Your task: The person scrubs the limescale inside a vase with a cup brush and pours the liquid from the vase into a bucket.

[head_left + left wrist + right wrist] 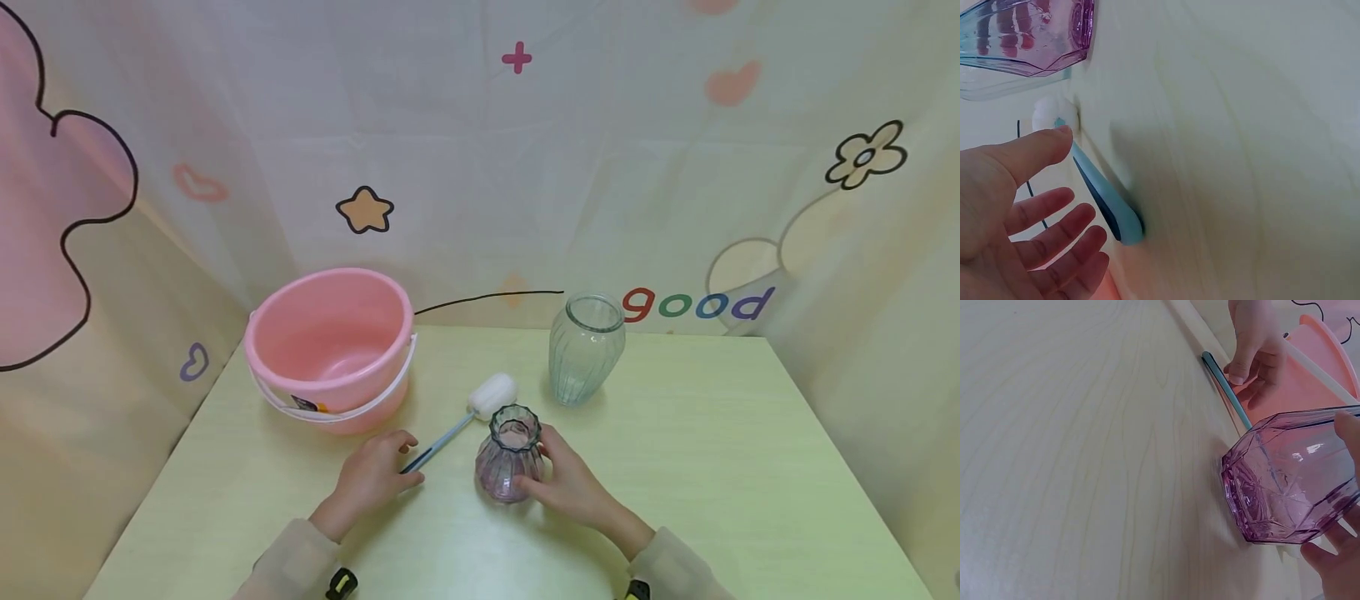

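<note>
My right hand (573,487) grips a small ribbed glass vase (510,467) from its right side, thumb in front. The vase is bluish-grey at its scalloped rim and purple toward the base (1260,494). A bottle brush (450,437) with a white sponge head (492,395) and a blue handle (1107,194) lies on the table left of the vase. Beside the handle's near end is my left hand (375,471), its fingers apart and loosely bent; in the left wrist view nothing is held in it, and the thumb passes in front of the handle.
A pink bucket (337,342) with a white handle stands at the back left. Behind the small vase is a taller clear green glass vase (585,358). A printed curtain (480,167) hangs along the back of the pale wooden table (712,467).
</note>
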Motion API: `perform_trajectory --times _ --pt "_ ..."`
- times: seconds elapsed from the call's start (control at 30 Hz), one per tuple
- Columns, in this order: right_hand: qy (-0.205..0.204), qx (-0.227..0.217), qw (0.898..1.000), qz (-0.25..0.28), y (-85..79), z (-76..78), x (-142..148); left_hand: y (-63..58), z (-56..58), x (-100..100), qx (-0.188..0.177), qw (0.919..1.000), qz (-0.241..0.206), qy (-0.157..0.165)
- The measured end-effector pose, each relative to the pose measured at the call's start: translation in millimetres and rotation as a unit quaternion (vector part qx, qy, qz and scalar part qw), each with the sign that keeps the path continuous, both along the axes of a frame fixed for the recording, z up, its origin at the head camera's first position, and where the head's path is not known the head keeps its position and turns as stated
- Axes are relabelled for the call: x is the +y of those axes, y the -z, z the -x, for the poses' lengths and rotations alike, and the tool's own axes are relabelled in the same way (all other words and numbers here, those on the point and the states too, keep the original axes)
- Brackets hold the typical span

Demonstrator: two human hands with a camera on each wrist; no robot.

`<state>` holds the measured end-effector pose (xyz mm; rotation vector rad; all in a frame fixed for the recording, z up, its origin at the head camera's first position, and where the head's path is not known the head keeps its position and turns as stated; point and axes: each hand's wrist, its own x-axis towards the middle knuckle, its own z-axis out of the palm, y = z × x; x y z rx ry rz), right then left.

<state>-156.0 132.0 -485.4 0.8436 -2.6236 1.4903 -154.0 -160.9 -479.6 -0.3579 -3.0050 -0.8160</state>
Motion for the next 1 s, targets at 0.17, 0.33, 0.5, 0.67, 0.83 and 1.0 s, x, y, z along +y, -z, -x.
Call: perform_trajectory --times 0.17,0.33,0.5,0.67,0.83,1.0 --pt "0.002 -0.010 1.000 -0.001 -0.7 -1.4 -0.6 4.2 -0.8 -2.1 -0.015 0.9997 0.016 -0.009" --pt "0.001 -0.015 1.000 0.001 -0.5 -1.7 -0.6 5.5 -4.1 -3.2 -0.040 0.9984 0.037 -0.014" --pt "-0.001 -0.014 1.000 0.008 -0.2 -1.5 -0.2 5.5 -6.8 -4.1 -0.054 0.9970 0.048 -0.028" --pt "0.001 -0.016 1.000 0.008 0.9 -1.6 -0.8 6.2 -7.8 -5.3 -0.071 0.9953 0.052 -0.041" --pt "0.004 -0.020 1.000 0.008 2.6 -1.3 -0.6 7.5 -9.9 -4.5 -0.061 0.9964 0.040 -0.044" --pt "0.005 -0.018 1.000 0.010 2.9 -1.6 -0.7 6.4 -12.6 0.2 -0.050 0.9970 0.020 -0.055"
